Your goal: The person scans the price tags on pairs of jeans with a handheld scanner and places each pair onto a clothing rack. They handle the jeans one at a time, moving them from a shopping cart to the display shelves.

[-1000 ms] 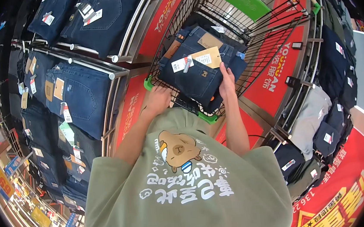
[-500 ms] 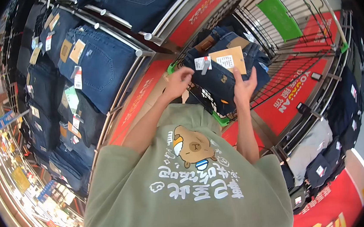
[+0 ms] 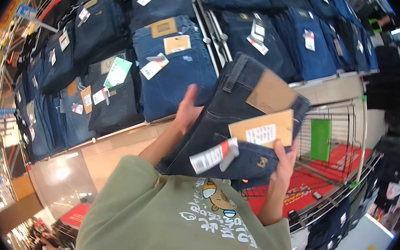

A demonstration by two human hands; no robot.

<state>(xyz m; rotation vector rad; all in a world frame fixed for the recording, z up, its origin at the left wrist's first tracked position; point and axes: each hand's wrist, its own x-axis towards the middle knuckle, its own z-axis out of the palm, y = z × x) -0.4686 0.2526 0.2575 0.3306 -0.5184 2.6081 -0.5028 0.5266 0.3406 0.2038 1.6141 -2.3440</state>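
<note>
Jeans: dark blue, folded, tilted
Patch: tan
Tags: tan, red-and-white
Right grip: holding jeans
Left grip: partly hidden, cannot tell

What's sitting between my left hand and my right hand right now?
In the head view, folded dark jeans with a tan tag on them lie between your left hand and right hand.

The tagged dark jeans are removed from the pile in the cart and now stand tilted above its near edge, gripped by the right hand. The left hand has left the cart's near left corner and is partly hidden behind the jeans. The view has turned left, towards the racked jeans.
</note>
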